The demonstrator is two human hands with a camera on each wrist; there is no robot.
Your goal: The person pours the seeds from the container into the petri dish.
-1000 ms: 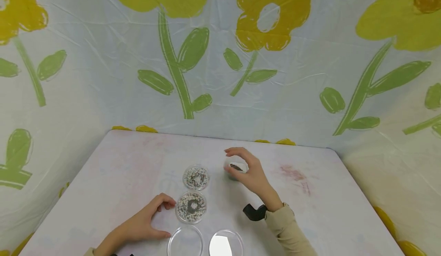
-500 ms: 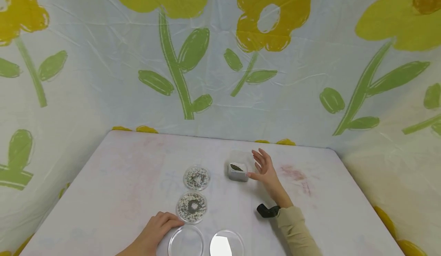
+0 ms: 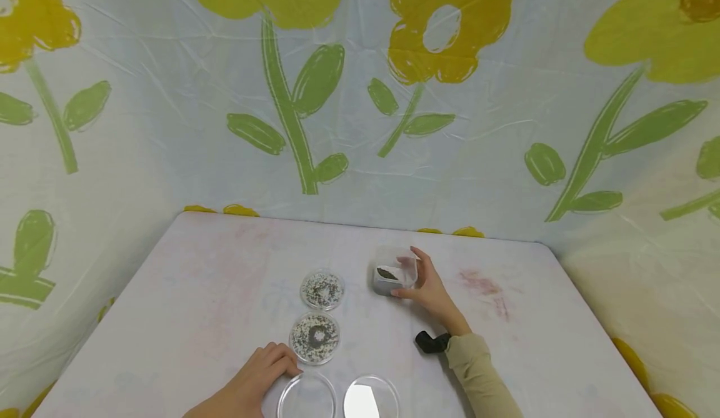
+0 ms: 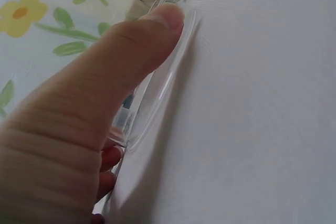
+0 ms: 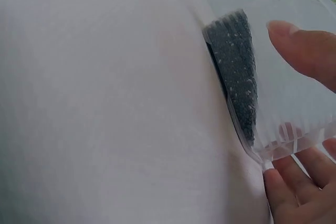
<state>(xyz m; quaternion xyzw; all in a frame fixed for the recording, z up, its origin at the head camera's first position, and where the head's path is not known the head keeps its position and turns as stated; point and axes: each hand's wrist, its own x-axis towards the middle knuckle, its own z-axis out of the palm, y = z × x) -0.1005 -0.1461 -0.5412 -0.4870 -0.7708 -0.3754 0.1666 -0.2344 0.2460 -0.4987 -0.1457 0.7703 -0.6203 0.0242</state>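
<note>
On the far middle of the table, my right hand [image 3: 433, 290] grips a clear square plastic tub [image 3: 407, 268], thumb at the near side and fingers at the far side. Dark speckled grains [image 5: 233, 72] lie heaped against one wall of the tub in the right wrist view. My left hand [image 3: 261, 371] rests low beside an empty clear petri dish [image 3: 281, 399], fingers curled at its rim. The left wrist view shows that thumb [image 4: 152, 30] pressed on a clear dish edge [image 4: 168, 72], with fingertips beyond it.
Two petri dishes speckled with grains, the nearer [image 3: 304, 349] and the farther [image 3: 314, 299], stand in a line beyond the empty one. A clear round dish [image 3: 388, 399] with a bright reflection lies to the right. A flower-print cloth [image 3: 349, 124] hangs behind the table [image 3: 225, 299].
My right hand drew back from over the tub, moved to its right side and took hold of it. The left hand slid from beside the speckled dish toward the empty dish, its fingers closing.
</note>
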